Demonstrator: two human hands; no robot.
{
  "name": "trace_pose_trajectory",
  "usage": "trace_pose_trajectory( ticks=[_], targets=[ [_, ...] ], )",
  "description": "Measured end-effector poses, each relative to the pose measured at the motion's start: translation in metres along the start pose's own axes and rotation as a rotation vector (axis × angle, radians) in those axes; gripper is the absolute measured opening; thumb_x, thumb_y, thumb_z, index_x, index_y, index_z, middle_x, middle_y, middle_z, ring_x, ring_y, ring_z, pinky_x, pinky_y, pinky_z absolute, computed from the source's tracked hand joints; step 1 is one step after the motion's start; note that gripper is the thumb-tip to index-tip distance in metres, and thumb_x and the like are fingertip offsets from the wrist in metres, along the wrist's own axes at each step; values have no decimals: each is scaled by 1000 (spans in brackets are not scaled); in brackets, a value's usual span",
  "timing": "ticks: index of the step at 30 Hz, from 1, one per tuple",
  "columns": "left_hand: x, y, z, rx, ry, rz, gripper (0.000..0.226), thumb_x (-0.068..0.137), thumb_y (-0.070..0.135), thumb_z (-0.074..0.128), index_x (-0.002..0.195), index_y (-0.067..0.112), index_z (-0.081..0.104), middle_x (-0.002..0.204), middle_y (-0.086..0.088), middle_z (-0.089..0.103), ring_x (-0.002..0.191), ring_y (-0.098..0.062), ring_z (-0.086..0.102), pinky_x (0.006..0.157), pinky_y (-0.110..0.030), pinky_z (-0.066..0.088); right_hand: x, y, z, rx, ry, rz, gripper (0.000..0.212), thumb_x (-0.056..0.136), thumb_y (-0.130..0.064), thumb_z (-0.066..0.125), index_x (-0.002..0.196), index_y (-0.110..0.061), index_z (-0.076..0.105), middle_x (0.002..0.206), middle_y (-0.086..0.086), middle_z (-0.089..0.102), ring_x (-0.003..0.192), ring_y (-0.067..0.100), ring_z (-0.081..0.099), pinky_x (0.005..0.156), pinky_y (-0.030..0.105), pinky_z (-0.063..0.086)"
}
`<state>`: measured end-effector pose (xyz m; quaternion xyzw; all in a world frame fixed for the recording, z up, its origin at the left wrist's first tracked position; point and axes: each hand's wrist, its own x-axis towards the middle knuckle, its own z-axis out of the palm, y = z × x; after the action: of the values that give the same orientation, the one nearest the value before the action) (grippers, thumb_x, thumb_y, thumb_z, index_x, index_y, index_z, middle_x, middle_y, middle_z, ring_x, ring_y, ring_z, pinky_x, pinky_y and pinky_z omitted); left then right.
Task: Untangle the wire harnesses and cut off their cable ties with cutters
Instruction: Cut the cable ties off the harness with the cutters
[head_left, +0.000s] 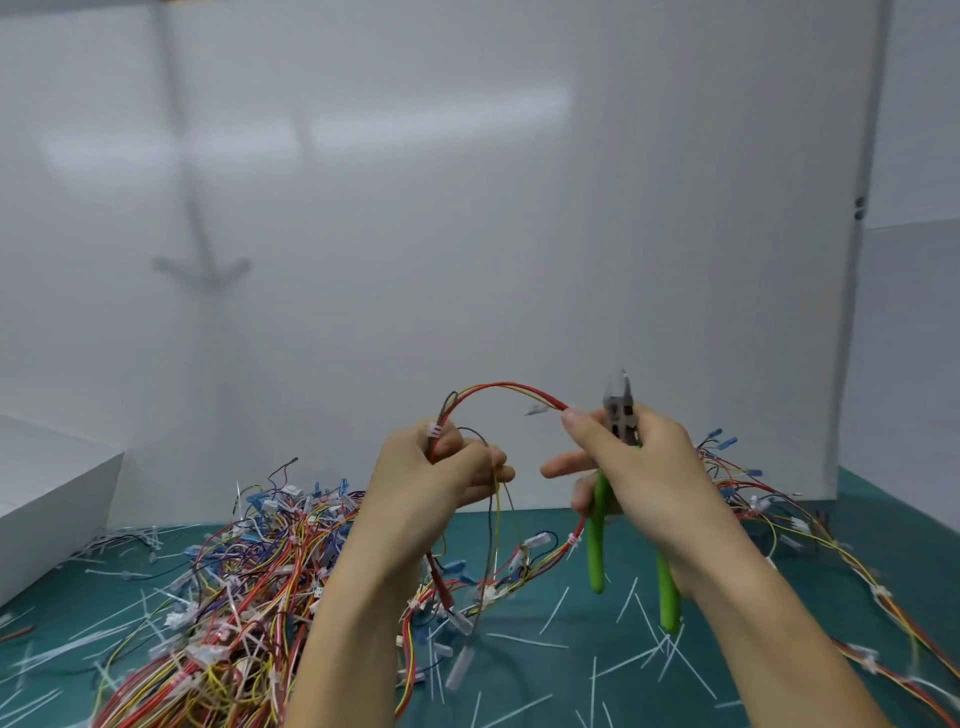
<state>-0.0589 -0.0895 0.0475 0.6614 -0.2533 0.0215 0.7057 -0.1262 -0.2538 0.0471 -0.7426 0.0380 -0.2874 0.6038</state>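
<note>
Above the green mat, I record one wire harness arched between both hands: left hand curled tight round it beside a white cable tie, right hand pinching it farther along while also gripping the cutters, blades pointing up, gap unclear. I judge the harness light, limp and snag-prone; best held close beside the tie, keeping blades off the insulation

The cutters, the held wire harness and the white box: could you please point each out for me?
cutters (596, 545): head view, on the left green handle.
held wire harness (511, 385): head view, on top of its red arc.
white box (52, 519): head view, on its front wall.
</note>
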Motion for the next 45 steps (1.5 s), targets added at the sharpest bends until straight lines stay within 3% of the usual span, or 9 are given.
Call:
trace_pose_trajectory(
  ticks=[9, 14, 20, 23, 27, 34, 37, 39, 45],
  targets=[
    [-8, -2, 5, 350, -455, -28, 21, 74, 25, 70, 72, 17, 51, 94, -13, 72, 95, -22, 71, 85, -32, 54, 4, 2, -5, 165, 150, 25, 18, 92, -31, 67, 102, -17, 61, 81, 0, 77, 47, 15, 54, 53, 32, 53],
    [-9, -1, 9, 359, -580, -216, 72, 82, 80, 44, 97, 14, 70, 105, 5, 75, 95, -13, 73, 92, -33, 54, 5, 7, -2, 69, 122, 14, 22, 91, -35, 68, 86, -14, 67, 80, 0, 76, 45, 15, 53, 44, 25, 45],
    [-9, -4, 6, 381, -595, -143, 28, 102, 29, 50, 94, 13, 71, 110, -4, 73, 94, -22, 74, 99, -39, 52, 6, 14, 1, 0, 106, 67, 22, 81, -27, 79, 89, -13, 65, 62, 0, 72, 48, 19, 53, 57, 37, 51],
    [-7, -7, 7, 419, -591, -179, 40, 102, 42, 44, 100, 13, 71, 103, 2, 76, 91, -18, 74, 84, -28, 53, 7, 15, 0, -17, 141, 64, 21, 76, -11, 82, 88, -15, 65, 61, 3, 66, 53, 18, 57, 61, 39, 52],
    [5, -23, 9, 305, -271, -381, 65, 101, 57, 28, 97, 4, 65, 83, -10, 77, 66, -19, 73, 58, -23, 54, 4, 6, -6, 14, 76, -16, 22, 76, -2, 78, 91, -12, 65, 64, -1, 68, 50, 7, 57, 56, 33, 50],
    [16, -63, 7, -160, -103, -644, 82, 95, 71, 23, 112, -1, 57, 93, -19, 76, 79, -29, 76, 53, -30, 59, -14, -21, -19, -129, -425, -173, 20, 77, 1, 78, 88, -11, 68, 76, -2, 72, 66, 7, 65, 62, 17, 51],
    [19, -63, 13, -456, -41, -672, 68, 97, 52, 49, 121, -11, 50, 107, -28, 70, 79, -28, 75, 52, -32, 57, -20, -23, -18, -250, -682, -173, 15, 79, 1, 76, 87, -9, 69, 81, 2, 72, 75, 6, 66, 69, 13, 49],
    [19, -60, 16, -563, -29, -648, 42, 94, 29, 61, 112, -9, 56, 87, -21, 73, 65, -20, 73, 49, -29, 56, -20, -20, -14, -295, -752, -145, 15, 80, 3, 75, 88, -8, 67, 79, -2, 69, 74, 4, 62, 68, 11, 46],
    [17, -49, 11, -694, 36, -587, 10, 84, -7, 60, 93, -9, 65, 87, -21, 73, 66, -24, 72, 55, -28, 61, -17, -13, -11, -379, -833, -84, 12, 84, -11, 75, 88, -8, 65, 75, -8, 67, 66, 0, 59, 66, 15, 47]
  ],
)
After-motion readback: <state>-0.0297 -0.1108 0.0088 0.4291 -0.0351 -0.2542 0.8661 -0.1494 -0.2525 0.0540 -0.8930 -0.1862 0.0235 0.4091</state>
